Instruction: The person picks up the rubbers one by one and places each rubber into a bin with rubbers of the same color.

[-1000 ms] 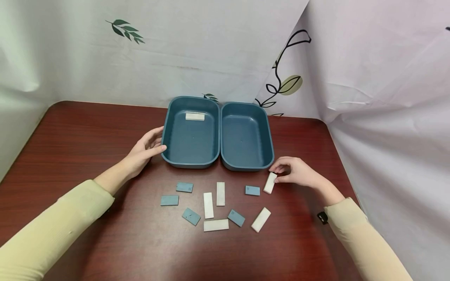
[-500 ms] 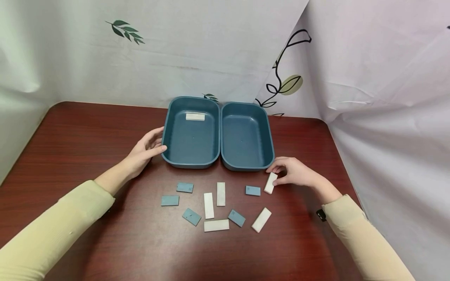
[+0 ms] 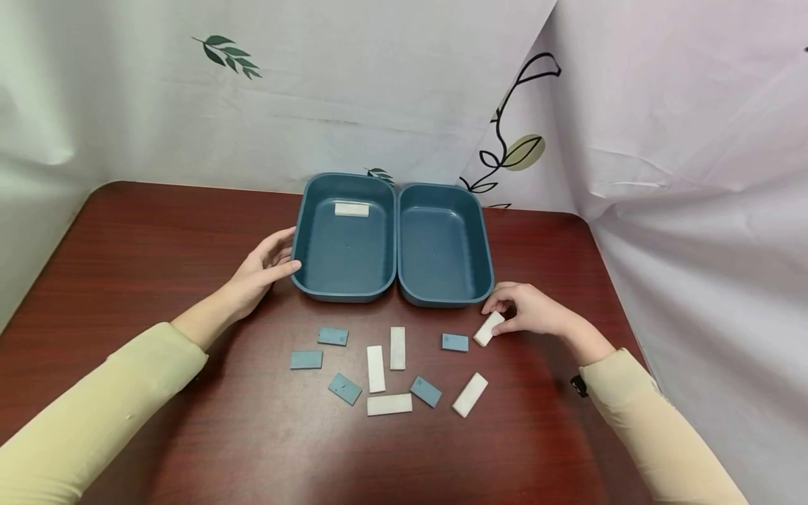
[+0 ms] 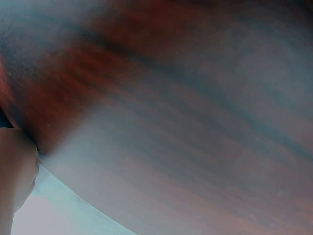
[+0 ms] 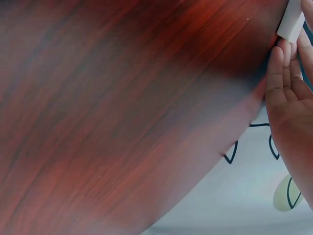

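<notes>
White block [image 3: 489, 329] between the right fingers [image 3: 499, 294] slants more than before.

leaf-print cloth [image 3: 353, 105] bhnd red-brn tbl [image 3: 505, 449]

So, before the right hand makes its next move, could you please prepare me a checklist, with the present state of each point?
1. Right hand has thumb and fingers at the white block: ok.
2. That block is lifted off the table: cannot tell.
3. Left hand touches the left tray: ok, thumb at its rim.
4. Right tray is upright beside the left one: ok.
5. Blue tiles are in a tray: not ok, five lie on the table.
</notes>
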{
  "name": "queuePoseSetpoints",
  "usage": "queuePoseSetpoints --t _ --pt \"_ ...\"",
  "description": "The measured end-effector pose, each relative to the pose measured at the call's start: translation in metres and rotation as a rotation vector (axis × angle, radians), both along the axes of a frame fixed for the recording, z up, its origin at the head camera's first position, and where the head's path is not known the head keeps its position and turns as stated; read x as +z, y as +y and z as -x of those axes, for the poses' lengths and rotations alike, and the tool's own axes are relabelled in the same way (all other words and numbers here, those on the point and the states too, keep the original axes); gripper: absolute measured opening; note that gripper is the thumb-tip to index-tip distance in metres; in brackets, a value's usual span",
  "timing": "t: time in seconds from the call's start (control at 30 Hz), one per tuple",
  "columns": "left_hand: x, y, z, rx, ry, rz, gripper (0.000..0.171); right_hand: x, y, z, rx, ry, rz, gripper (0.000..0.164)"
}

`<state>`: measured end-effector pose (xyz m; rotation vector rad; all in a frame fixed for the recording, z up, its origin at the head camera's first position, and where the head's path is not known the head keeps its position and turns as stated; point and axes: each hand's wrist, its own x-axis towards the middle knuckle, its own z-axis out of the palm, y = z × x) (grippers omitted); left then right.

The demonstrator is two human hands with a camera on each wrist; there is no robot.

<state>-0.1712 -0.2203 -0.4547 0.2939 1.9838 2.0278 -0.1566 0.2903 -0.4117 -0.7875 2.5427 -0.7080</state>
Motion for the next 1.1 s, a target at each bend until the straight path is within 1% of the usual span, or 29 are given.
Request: queuePoseSetpoints --t 0.27,0.4,0.53,0.73,0.9,1.1 --pt "-0.001 0.000 0.001 0.004 0.003 -0.010 0.066 -0.002 0.004 0.000 0.017 0.002 -0.002 0.021" --pt "-0.001 0.000 0.001 0.005 0.006 -0.014 0.066 -0.002 0.006 0.000 0.028 0.023 0.005 0.021" --pt "0.000 0.000 0.001 0.006 0.007 -0.019 0.066 0.001 0.006 -0.001 0.032 0.013 0.015 0.021" --pt "-0.001 0.000 0.001 0.000 0.003 -0.020 0.066 0.011 0.007 -0.002 0.015 -0.037 0.003 0.019" --pt "-0.001 0.000 0.000 -0.003 0.003 -0.016 0.066 0.021 0.007 -0.003 0.025 -0.036 0.005 0.019" --pt "0.000 0.000 0.000 -0.001 0.006 -0.011 0.067 0.036 0.004 -0.001 0.068 -0.020 0.013 0.019"
